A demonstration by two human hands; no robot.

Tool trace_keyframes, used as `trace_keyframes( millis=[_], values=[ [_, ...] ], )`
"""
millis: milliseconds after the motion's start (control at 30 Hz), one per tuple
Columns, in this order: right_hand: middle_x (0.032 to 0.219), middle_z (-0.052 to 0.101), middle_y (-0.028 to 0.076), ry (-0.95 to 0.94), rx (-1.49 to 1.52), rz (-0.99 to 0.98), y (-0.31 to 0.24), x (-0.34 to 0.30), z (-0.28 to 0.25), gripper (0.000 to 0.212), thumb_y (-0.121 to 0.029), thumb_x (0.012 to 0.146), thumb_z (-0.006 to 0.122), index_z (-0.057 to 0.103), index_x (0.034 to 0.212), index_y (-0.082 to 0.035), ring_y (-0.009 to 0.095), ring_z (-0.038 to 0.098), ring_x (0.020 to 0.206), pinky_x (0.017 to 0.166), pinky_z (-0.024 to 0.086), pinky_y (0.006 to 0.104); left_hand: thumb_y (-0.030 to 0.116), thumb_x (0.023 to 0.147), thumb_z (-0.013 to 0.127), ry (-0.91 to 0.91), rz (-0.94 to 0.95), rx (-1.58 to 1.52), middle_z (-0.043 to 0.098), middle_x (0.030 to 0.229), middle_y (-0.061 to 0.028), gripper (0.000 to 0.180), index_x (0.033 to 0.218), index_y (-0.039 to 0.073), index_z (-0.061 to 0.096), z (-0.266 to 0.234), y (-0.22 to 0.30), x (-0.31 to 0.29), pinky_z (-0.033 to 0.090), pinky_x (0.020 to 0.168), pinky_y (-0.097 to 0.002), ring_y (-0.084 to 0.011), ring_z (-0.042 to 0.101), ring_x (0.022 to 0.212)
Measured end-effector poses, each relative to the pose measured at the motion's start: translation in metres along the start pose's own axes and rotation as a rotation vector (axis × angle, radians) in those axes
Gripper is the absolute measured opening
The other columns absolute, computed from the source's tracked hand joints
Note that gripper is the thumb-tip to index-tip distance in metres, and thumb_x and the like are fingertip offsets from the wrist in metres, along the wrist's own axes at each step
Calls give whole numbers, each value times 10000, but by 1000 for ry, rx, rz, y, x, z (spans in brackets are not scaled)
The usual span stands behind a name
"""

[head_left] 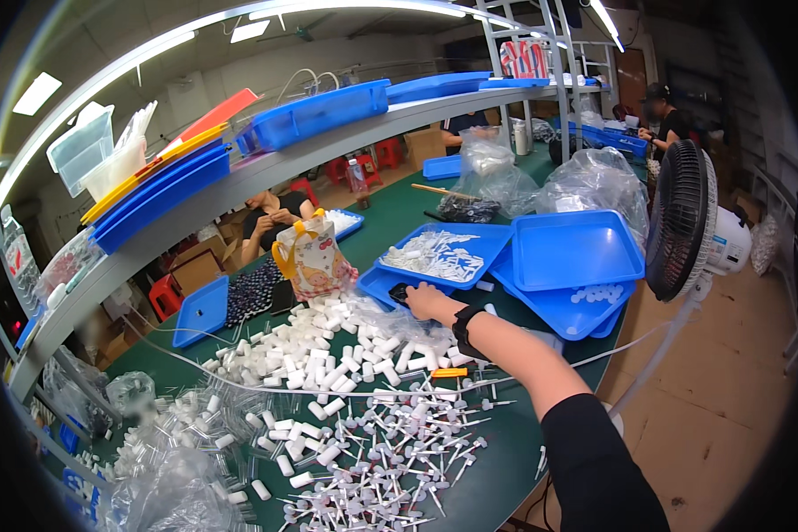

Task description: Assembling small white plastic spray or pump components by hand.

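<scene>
My right hand (427,302) reaches forward from the lower right, with a black band on the wrist. Its fingers are curled down round a small black object (400,292) at the near-left edge of a blue tray (371,282); its exact kind cannot be made out. Behind the hand, a second blue tray (496,238) holds many thin white plastic pieces (434,254). A crumpled clear plastic bag (408,326) lies just below the hand, beside a heap of white cylindrical caps (328,350). My left hand is not in view.
White-stemmed parts with grey discs (390,461) and clear tubes (190,430) cover the near table. A white cable (328,392) crosses them. A fan (685,222) stands at the right beside stacked blue trays (579,251). An overhead shelf (310,133) runs above; other people sit beyond.
</scene>
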State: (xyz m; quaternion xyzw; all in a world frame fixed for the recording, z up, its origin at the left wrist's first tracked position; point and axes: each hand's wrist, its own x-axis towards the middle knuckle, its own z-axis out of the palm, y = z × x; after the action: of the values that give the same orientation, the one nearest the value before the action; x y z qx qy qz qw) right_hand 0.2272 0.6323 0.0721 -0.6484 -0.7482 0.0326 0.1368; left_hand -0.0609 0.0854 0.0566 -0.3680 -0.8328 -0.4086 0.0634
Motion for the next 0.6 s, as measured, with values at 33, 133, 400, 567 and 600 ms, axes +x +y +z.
trace_keyframes(
  millis=[33,133,400,567,600],
  values=[
    [1105,550,229,-67,25,80,3,9,1,375,-190,832,523,510,1172,-33,420,504,1089,888,419,495,41,818,539,9,0,2,570,660,-118,118,898,9,620,1,1,0,440,548,-294,-175,494,553],
    [1028,612,224,-86,61,-16,11,10,-7,201,-85,767,557,652,932,-22,351,591,979,817,484,421,47,819,544,1,-25,46,566,651,-118,116,899,16,622,0,1,-1,443,551,-296,-174,496,553],
    [764,580,231,655,354,-251,28,-43,-56,89,-66,746,560,590,786,8,387,576,709,638,473,443,19,796,567,31,130,-31,522,595,-96,83,853,20,627,1,-2,4,409,487,-296,-176,452,481],
    [739,544,105,527,616,-299,-23,-152,-136,400,-313,706,754,545,804,14,178,545,602,561,454,287,3,842,563,-124,5,-272,509,652,-13,58,883,-10,603,-14,15,14,368,504,-215,-76,417,556],
    [727,533,76,514,603,-338,-34,-177,-149,458,-348,674,784,537,808,14,144,534,595,553,448,270,3,849,557,-159,14,-339,518,687,1,62,897,-11,594,-17,21,16,366,516,-203,-66,433,584]
  ],
)
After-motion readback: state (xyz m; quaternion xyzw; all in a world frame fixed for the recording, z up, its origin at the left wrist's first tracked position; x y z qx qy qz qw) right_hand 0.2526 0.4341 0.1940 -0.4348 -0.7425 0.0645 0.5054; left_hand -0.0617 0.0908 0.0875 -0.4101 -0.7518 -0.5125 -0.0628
